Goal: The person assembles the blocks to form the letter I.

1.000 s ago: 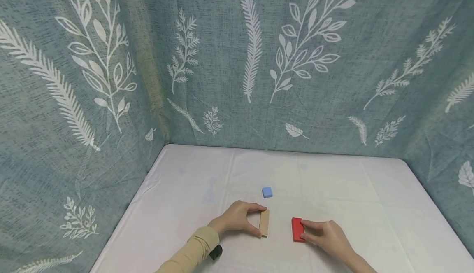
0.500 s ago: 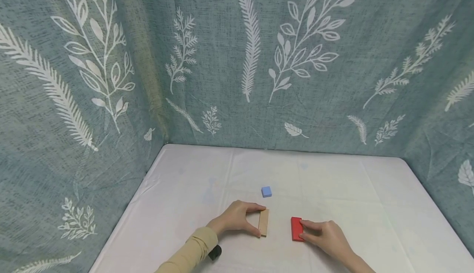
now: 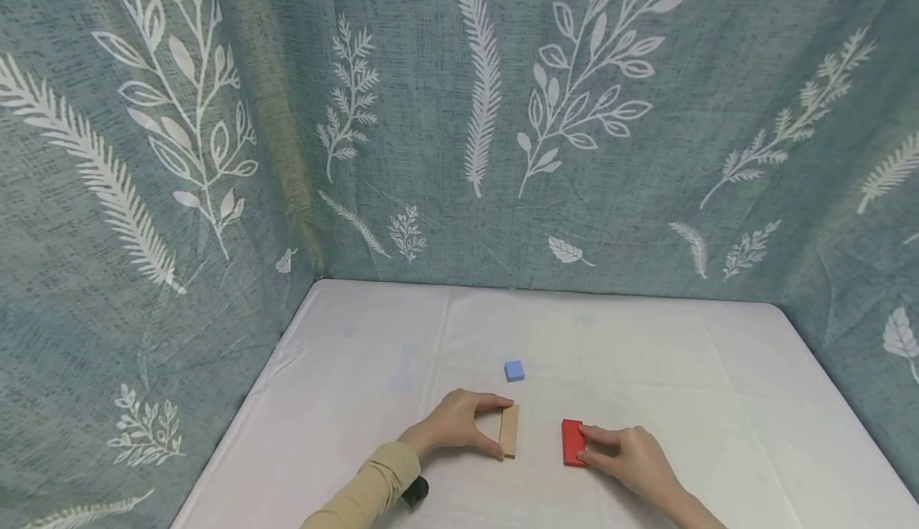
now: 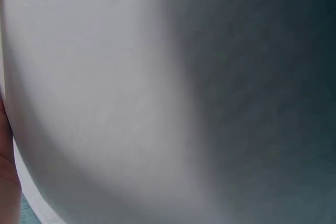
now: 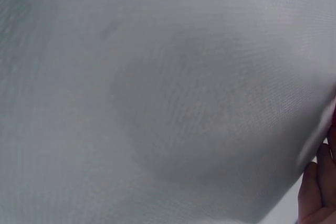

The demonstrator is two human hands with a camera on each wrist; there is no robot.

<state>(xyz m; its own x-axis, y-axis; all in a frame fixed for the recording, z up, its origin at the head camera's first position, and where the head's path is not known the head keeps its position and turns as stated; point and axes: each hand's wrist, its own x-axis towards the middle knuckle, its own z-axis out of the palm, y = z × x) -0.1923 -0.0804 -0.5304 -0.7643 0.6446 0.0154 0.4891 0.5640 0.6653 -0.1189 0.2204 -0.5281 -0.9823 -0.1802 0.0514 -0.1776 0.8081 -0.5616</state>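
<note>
In the head view, a plain wooden block (image 3: 510, 432) stands lengthwise near the middle of the table. My left hand (image 3: 455, 421) holds it by its two ends, thumb at the near end and a finger at the far end. To its right is a red block (image 3: 570, 443). My right hand (image 3: 633, 457) has thumb and finger on its right side, gripping it. The two blocks are apart, roughly parallel. In the left wrist view only a strip of the hand (image 4: 8, 177) shows; the right wrist view catches some fingertips (image 5: 311, 190) and a sliver of red.
A small blue block (image 3: 514, 371) lies behind the wooden one. Beside the left forearm, a small black object (image 3: 416, 491) is partly hidden. White cloth covers the table (image 3: 373, 337), and a leaf-patterned green-blue curtain (image 3: 445, 114) closes off its back and sides.
Everything in the head view has shifted slightly left together, as the camera turned a little. Both hands keep their places on the blocks.
</note>
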